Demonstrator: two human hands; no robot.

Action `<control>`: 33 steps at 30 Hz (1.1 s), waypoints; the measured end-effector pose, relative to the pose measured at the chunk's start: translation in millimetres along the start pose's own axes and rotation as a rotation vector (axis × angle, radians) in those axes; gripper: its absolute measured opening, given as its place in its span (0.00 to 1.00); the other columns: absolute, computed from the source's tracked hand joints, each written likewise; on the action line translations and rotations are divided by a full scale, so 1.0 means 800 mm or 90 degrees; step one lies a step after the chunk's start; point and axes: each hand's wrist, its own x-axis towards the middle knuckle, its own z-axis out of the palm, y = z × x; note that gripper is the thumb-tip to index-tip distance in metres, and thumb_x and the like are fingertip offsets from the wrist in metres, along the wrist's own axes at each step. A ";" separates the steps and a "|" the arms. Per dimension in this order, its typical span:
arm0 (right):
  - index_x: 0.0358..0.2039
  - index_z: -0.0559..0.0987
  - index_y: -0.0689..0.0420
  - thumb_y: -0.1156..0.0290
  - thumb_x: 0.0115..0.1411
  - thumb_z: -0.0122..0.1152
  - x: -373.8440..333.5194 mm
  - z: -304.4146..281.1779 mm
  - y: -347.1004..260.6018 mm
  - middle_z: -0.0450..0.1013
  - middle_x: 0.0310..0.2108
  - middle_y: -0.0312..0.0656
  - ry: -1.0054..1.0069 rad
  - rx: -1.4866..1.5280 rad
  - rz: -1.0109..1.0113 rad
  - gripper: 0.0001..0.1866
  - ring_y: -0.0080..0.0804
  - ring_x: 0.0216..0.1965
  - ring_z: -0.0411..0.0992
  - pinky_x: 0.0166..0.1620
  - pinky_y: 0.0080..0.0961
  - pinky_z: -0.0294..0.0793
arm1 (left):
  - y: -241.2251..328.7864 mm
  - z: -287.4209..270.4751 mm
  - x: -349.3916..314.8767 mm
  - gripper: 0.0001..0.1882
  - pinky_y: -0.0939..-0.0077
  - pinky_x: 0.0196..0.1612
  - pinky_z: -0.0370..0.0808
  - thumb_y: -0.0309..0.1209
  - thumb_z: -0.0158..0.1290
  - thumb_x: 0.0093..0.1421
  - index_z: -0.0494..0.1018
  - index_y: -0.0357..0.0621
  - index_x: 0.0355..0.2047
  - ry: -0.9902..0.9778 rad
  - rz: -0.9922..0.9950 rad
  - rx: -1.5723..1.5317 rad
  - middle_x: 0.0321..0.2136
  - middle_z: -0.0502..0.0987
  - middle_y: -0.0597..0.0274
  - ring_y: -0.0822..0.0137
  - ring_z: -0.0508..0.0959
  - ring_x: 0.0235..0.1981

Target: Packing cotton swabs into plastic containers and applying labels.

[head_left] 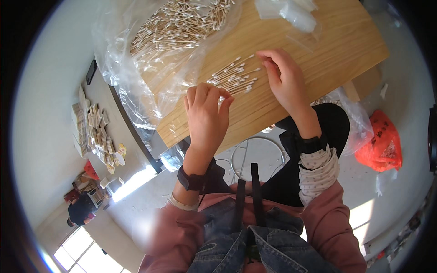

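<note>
A small loose spread of cotton swabs (240,78) lies on the wooden table (337,59), their white tips fanned toward the right. My left hand (205,113) is at the near left end of this spread. Its fingers are curled, with thumb and forefinger pinched together around a white swab tip; the rest of that swab is hidden. On the other side, my right hand (286,78) hovers by the farthest swab's tip, thumb and forefinger slightly apart and nothing visible between them. Beyond my left hand, a heap of cotton swabs (177,27) fills an open clear plastic bag (116,68).
Clear plastic packaging (293,16) lies at the table's far edge. A red bag (380,143) sits on the floor at right. On a side table at left are stacked small packs (102,132) and a black phone (91,72). Another person (82,209) is far off at lower left.
</note>
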 end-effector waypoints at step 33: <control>0.62 0.69 0.65 0.55 0.77 0.39 0.006 0.045 -0.025 0.69 0.61 0.49 0.048 0.395 0.160 0.27 0.35 0.62 0.66 0.65 0.29 0.61 | 0.013 0.071 0.018 0.38 0.48 0.73 0.50 0.43 0.46 0.67 0.54 0.29 0.70 -0.018 -0.002 0.096 0.71 0.55 0.39 0.45 0.53 0.74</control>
